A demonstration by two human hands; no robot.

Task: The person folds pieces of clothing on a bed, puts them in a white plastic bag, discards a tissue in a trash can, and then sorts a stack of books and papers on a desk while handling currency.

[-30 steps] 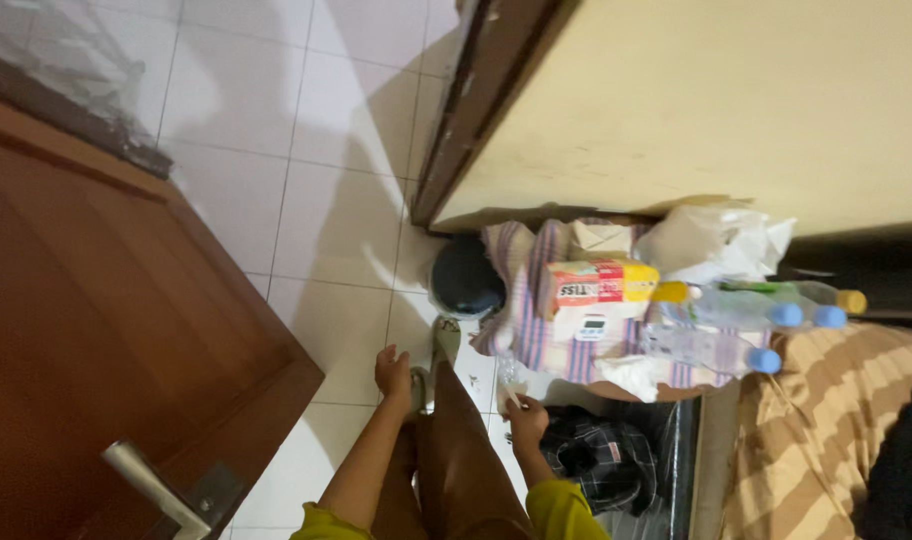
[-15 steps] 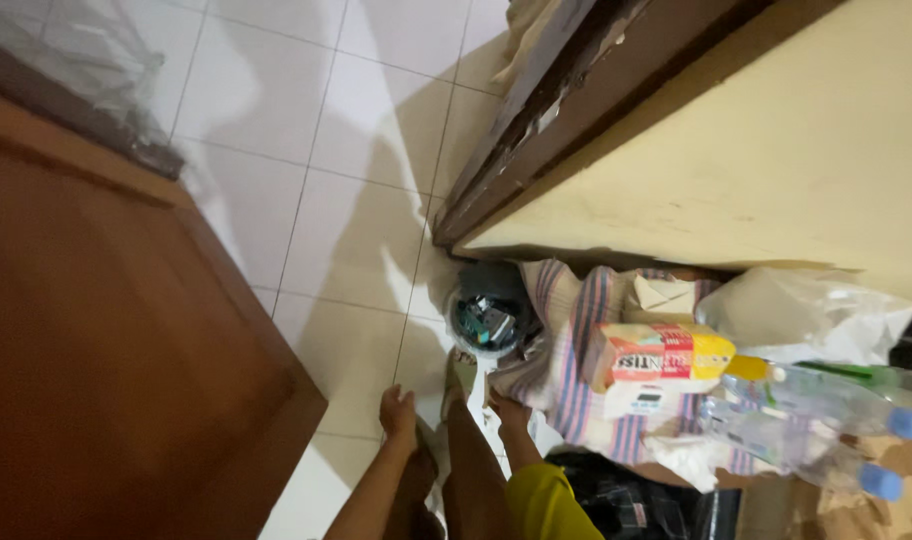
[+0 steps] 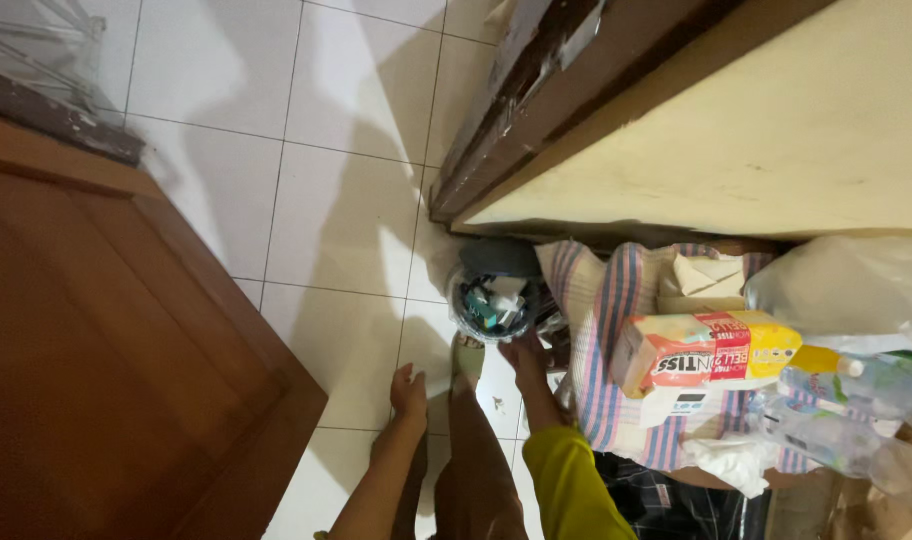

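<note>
The right hand (image 3: 525,352) is found at the near rim of the small waste bin (image 3: 491,300), fingers loosely curled and, as far as can be seen, holding nothing. The left hand (image 3: 409,392) hangs open beside the leg, empty, above the white tiled floor (image 3: 326,220).

Change noted: a second ago the right hand held a clear cup with a pale stick in it, down by the striped cloth (image 3: 601,330); half a second ago it was already up beside the bin. The cup is no longer seen in the hand — presumably dropped among the scraps (whitish pieces show in the bin, though the cup itself cannot be picked out). The disposal step is judged done.

The bin stands in the corner by the door frame (image 3: 496,130), touching the cloth; a tissue pack (image 3: 706,355) lies to its right.
</note>
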